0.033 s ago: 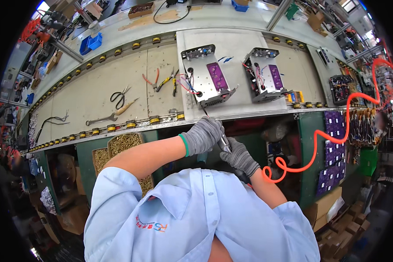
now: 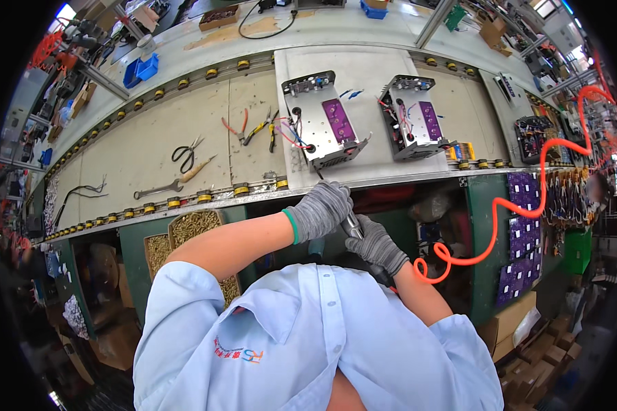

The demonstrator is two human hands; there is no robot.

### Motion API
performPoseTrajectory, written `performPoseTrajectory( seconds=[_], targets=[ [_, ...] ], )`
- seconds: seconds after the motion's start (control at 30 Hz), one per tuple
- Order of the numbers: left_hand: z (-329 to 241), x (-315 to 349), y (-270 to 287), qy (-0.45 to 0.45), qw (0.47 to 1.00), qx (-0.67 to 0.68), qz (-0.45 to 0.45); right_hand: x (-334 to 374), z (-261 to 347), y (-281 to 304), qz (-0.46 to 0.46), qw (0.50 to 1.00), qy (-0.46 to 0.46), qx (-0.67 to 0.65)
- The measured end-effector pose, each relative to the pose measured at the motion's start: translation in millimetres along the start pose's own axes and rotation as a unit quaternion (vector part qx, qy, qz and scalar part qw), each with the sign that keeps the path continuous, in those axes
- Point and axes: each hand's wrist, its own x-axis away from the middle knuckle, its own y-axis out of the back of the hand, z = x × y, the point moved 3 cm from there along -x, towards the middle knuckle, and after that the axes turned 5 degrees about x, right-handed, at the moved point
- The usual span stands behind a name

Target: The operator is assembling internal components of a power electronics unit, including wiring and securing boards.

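In a grey knit glove with a green cuff, my left hand is closed round the front part of a screwdriver-like power tool. A dark thin bit pokes out beyond its fingers toward the bench edge. My right hand, gloved too, grips the tool's rear part, whose silvery barrel shows between both hands. Just beyond my left hand stands an open metal chassis with a purple block and loose red and blue wires. A similar chassis sits to its right. Both rest on a pale board.
An orange coiled hose runs on the right. Pliers, yellow-handled cutters, scissors, a wooden-handled tool and a wrench lie left. Trays of brass-coloured screws sit below the bench edge. Purple blocks stack right.
The view has shifted very slightly, and the orange hose sits a little differently. Both hands keep their hold on the tool.
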Motion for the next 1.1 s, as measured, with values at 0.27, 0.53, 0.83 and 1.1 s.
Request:
performPoseTrajectory(
  seconds=[0.27, 0.53, 0.83, 1.1],
  targets=[
    [-12, -51, -47, -0.084, 0.993, -0.065, 0.045, 2, -13, -7, 0.055, 0.967, -0.062, 0.243],
    [-21, -79, -25, -0.108, 0.957, 0.163, 0.216, 13, -12, 63, 0.118, 0.933, 0.036, 0.339],
    [17, -84, 11, 0.023, 0.934, 0.350, 0.068, 103, -59, 183, -0.051, 0.912, 0.002, 0.406],
    [29, -69, 23, 0.111, 0.886, 0.437, -0.109, 147, -168, 104, 0.384, 0.757, -0.084, 0.522]
  ],
)
